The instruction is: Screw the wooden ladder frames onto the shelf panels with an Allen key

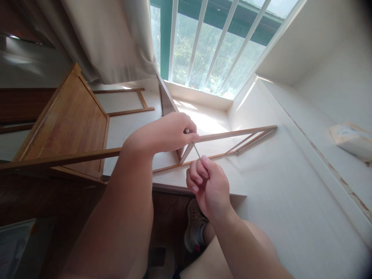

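My left hand (180,130) is closed at the joint of a wooden frame (232,134), its thumb and fingers bent around the rail. A small pale rounded end shows between those fingers; I cannot make out what it belongs to. Below it, my right hand (207,180) is a fist around a thin metal rod (197,150), perhaps a hex key or a screwdriver shaft. The rod slants up from the fist to the frame by my left thumb. Whatever handle or end it has is hidden in the fist. A short crosspiece (186,154) joins the frame's rails.
A wooden panel (75,128) stands tilted at the left on a pale platform (130,130). Behind my left hand a darker board (167,97) rises. A barred window (217,50) and a curtain (116,38) are at the back. A packet (353,139) lies at the right.
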Available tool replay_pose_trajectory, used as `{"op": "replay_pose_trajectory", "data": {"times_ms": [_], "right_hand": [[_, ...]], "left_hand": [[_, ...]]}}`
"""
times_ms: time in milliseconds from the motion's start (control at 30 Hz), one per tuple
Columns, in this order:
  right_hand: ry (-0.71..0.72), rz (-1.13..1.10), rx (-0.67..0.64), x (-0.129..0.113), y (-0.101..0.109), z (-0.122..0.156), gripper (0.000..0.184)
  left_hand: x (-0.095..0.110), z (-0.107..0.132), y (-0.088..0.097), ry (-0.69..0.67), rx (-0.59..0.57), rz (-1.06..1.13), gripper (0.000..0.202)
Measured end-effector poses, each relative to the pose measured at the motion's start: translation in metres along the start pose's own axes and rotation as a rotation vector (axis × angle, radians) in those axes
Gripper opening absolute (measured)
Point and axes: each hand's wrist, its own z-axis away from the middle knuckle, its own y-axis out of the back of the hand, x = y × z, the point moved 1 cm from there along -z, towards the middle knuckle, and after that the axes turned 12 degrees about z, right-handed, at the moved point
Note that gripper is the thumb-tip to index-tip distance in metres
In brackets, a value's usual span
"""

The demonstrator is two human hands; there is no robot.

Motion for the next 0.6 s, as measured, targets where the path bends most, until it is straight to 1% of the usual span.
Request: {"op": "replay_pose_trajectory", "data": {"times_ms": [200, 433, 600], "right_hand": [[0.06, 0.088, 0.035, 0.0011, 0.0017, 0.0005, 0.045], [0.116, 0.279, 0.099, 0.0037, 0.0078, -0.0062, 0.046], [0.163, 0.428, 0.109, 0.0025, 0.0082, -0.0062, 0.047]], "left_hand": [[-0.0026, -0.0006, -0.0008, -0.006, -0.003, -0.011, 0.031], [-0.0028, -0.0018, -0.0011, 0.004, 0.023, -0.028, 0.028], [-0.0015, -0.0016, -0.0007, -0.003, 0.02, -0.026, 0.028]]}}
